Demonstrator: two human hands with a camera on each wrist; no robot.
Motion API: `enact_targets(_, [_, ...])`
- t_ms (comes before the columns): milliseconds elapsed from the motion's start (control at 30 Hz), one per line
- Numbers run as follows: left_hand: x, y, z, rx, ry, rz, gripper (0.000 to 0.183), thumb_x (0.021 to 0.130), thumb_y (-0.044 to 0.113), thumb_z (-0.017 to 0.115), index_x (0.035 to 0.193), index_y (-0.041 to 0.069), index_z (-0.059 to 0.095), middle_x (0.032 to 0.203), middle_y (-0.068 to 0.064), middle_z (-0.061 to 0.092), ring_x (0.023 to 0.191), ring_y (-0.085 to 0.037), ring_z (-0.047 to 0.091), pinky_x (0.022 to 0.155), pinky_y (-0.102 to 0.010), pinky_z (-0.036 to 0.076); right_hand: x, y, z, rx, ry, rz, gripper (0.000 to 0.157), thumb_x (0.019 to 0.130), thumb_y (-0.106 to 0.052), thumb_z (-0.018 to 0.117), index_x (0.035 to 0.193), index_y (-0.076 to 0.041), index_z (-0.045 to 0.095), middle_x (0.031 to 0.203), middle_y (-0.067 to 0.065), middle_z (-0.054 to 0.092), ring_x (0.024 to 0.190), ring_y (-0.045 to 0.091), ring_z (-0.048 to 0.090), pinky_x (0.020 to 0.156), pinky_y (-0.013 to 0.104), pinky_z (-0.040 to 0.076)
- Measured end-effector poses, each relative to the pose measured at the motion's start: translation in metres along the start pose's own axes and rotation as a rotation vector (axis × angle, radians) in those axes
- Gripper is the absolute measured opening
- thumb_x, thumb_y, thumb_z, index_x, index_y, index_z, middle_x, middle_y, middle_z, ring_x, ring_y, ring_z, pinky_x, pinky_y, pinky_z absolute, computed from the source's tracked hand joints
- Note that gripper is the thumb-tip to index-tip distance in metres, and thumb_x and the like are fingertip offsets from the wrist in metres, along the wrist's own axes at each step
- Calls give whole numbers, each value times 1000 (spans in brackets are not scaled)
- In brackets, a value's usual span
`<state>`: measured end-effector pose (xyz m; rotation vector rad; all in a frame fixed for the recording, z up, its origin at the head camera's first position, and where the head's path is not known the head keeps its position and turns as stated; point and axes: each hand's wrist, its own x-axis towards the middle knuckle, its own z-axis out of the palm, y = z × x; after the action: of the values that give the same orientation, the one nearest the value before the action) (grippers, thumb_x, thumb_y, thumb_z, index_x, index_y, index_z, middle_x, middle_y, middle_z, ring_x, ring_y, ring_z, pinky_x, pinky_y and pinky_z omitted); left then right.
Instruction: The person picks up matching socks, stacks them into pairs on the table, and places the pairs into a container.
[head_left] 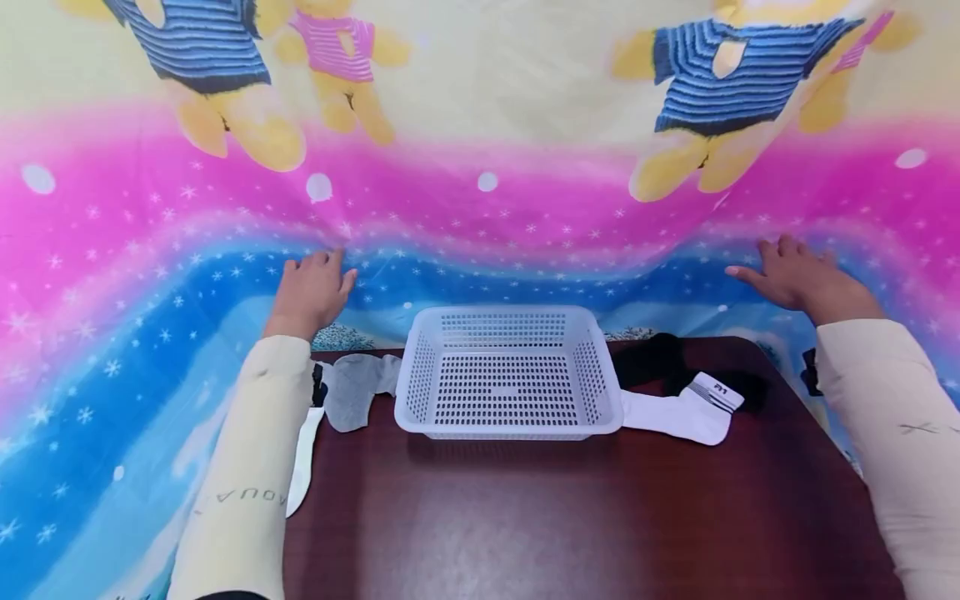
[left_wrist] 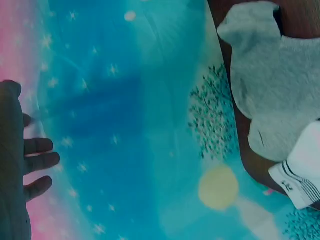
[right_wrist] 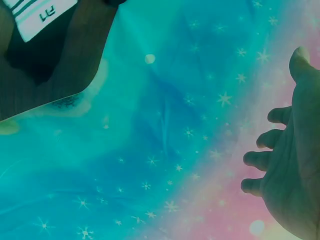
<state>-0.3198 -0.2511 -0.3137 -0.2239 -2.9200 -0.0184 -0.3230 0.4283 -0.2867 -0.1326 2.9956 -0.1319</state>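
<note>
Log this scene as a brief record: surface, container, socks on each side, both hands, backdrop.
Surface: dark reddish-brown table
Container: white perforated plastic basket, upright near the table's far edge
Left of basket: gray sock, possibly more than one; striped-cuff white sock
Right of basket: white ankle sock, striped cuff; black sock behind it, count unclear
Left hand: raised, holding nothing
Right hand: raised, holding nothing
Backdrop: bear-print cloth
</note>
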Motion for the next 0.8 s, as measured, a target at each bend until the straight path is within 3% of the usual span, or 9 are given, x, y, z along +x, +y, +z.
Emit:
enact_targets(100, [0, 10, -1, 9, 17, 22, 61, 103, 45, 26, 144, 1, 36, 143, -25, 42, 132, -43, 37, 108, -63, 25, 1, 5, 7, -19, 14, -14, 99, 92, -70, 26, 149, 6, -3, 146, 44, -2, 132, 63, -4, 99, 77, -8])
enact_targets(233, [3, 26, -1, 13, 41, 60, 56, 103, 41, 30, 141, 1, 39, 140, -23, 45, 130, -41, 40, 107, -61, 27, 1, 9, 16, -53, 46, -35, 98, 92, -70, 27, 150, 5, 0, 146, 43, 3, 133, 62, 0, 100, 77, -4])
enact_targets(400, [4, 53, -1, -82, 82, 69, 53, 103, 38, 35, 140, 1, 40, 139, -20, 47, 129, -38, 43, 107, -58, 31, -1, 6, 28, -134, 84, -54, 99, 91, -71, 27, 148, 9, 12, 144, 42, 12, 131, 61, 11, 101, 76, 2])
enact_targets(567, [0, 89, -2, -280, 106, 71, 48, 100, 31, 46, 138, 3, 43, 134, -16, 52, 122, -31, 50, 105, -51, 38, -6, -6, 39, -170, 78, -64, 98, 92, -70, 29, 144, 12, 23, 141, 42, 17, 129, 61, 18, 101, 75, 8])
enact_targets(700, [-7, 128, -6, -537, 63, 55, 45, 95, 24, 58, 135, 7, 47, 129, -10, 54, 112, -23, 54, 95, -40, 48, -12, -15, 48, -177, 56, -62, 102, 90, -73, 24, 141, 16, 25, 138, 43, 23, 125, 63, 22, 100, 74, 18])
enact_targets(800, [-15, 163, -9, -674, 18, 65, 46, 91, 20, 62, 134, 10, 49, 128, -6, 55, 113, -20, 54, 92, -35, 50, -18, -16, 60, -153, 51, -69, 106, 87, -77, 21, 138, 16, 30, 133, 42, 28, 121, 62, 29, 95, 72, 29])
